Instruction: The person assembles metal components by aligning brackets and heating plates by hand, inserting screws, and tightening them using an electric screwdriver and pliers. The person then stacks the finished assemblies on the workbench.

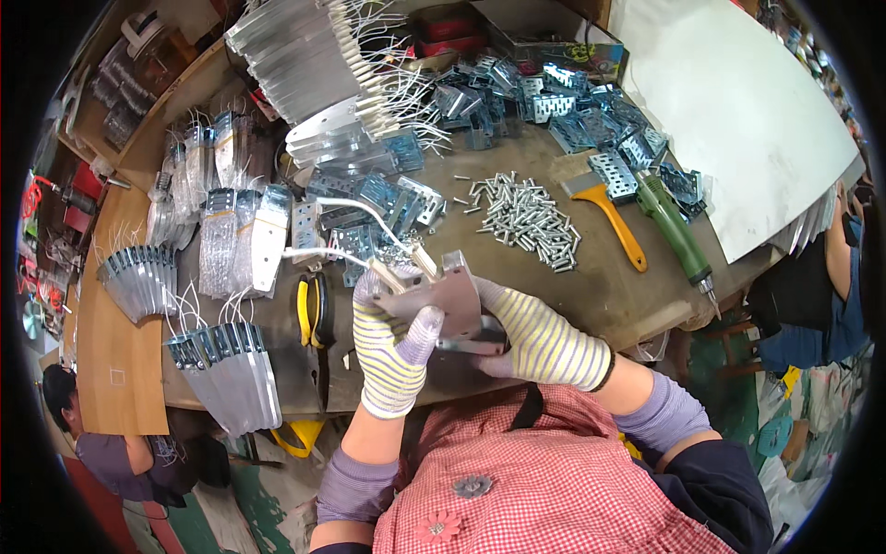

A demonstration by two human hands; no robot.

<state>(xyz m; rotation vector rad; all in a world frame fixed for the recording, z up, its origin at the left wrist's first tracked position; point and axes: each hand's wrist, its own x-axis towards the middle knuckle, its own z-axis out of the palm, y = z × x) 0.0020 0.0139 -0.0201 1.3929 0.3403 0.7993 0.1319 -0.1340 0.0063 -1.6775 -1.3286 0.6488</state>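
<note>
At the table's near edge both my gloved hands hold a grey metal plate (449, 303) with two white wires and pale terminals at its far end. My left hand (392, 346) is closed round its left side, thumb on top. My right hand (549, 337) grips it from the right, with some fingers hidden beneath. A shiny metal edge (475, 343) shows under the plate; I cannot make out whether it is a separate part. Just beyond lie perforated blue-tinted metal brackets (369, 198) and, to their right, a heap of small screws (526, 217).
Yellow-and-black pliers (312, 314) lie left of my left hand. On the right are an orange-handled scraper (611, 222) and a green electric screwdriver (674, 226). Bundled metal plates (231, 369) stand at left, with a tall wired stack (305, 69) behind. A white board (729, 111) covers the far right.
</note>
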